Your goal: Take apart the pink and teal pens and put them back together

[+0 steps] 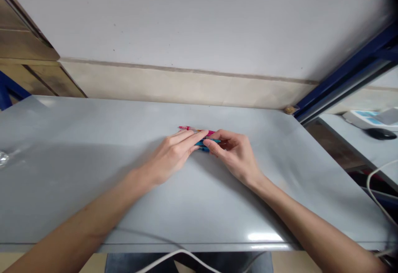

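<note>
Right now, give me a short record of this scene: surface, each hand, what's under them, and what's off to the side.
surface: grey table
left hand: fingers stretched flat over the pens
right hand: fingers and thumb curled around the blue pens
pink pen: lies alongside them, tip poking out to the left
side: black mouse and white cable at right

— Any writing on those pens (194, 130)?
— Nothing I can read from here. They're mostly covered, with only pink and blue showing.
— And the white box (370, 118) on the far desk (354, 140)?
— It has blue patches, but they're too blurred to make out a single letter or number.
</note>
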`<state>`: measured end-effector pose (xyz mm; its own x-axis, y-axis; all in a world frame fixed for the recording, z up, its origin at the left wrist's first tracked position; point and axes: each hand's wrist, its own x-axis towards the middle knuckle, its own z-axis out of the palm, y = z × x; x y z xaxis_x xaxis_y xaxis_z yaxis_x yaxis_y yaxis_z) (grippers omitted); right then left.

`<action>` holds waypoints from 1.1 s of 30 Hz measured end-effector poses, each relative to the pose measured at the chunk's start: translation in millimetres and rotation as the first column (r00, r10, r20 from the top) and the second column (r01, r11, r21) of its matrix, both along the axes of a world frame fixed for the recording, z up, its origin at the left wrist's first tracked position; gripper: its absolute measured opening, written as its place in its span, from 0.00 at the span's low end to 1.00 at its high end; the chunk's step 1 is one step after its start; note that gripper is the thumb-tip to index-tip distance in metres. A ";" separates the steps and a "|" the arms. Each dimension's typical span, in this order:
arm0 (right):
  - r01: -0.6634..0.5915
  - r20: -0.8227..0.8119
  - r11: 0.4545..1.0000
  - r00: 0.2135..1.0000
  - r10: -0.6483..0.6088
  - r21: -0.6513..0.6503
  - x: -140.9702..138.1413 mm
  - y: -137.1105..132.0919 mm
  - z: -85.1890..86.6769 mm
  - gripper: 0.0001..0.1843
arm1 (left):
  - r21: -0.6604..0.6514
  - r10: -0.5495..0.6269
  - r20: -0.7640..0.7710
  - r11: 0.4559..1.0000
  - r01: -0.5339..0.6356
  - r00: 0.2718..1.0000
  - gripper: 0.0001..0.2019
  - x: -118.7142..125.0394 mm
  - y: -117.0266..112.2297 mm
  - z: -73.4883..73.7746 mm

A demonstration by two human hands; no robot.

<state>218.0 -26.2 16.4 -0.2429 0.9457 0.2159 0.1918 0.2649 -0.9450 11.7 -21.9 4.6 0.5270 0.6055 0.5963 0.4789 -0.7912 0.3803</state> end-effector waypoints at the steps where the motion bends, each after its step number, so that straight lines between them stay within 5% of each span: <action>1: -0.003 -0.010 1.000 1.000 0.003 -0.002 0.4 0.3 0.7 0.14 | -0.007 -0.008 -0.007 1.000 0.008 1.000 0.21 0.3 -0.8 1.2; 12: -0.030 -0.034 0.999 0.999 0.029 -0.018 7.2 9.1 -2.1 0.13 | -0.078 0.092 -0.001 0.993 -0.092 0.996 0.29 -10.3 5.4 -1.6; 16: -0.030 -0.054 1.000 0.998 0.030 -0.007 9.4 8.7 -5.0 0.14 | -0.036 0.175 -0.035 0.984 -0.177 0.984 0.19 -11.3 6.9 -1.4; 19: -0.030 -0.026 0.999 0.999 0.030 -0.013 9.2 7.4 -4.7 0.14 | -0.022 0.114 -0.046 0.993 -0.115 0.992 0.09 -9.2 8.2 -2.4; 33: 0.056 -0.059 0.998 0.997 -0.055 0.004 5.3 4.9 0.2 0.15 | -0.093 0.055 0.025 0.994 -0.052 0.998 0.09 -4.5 5.3 1.0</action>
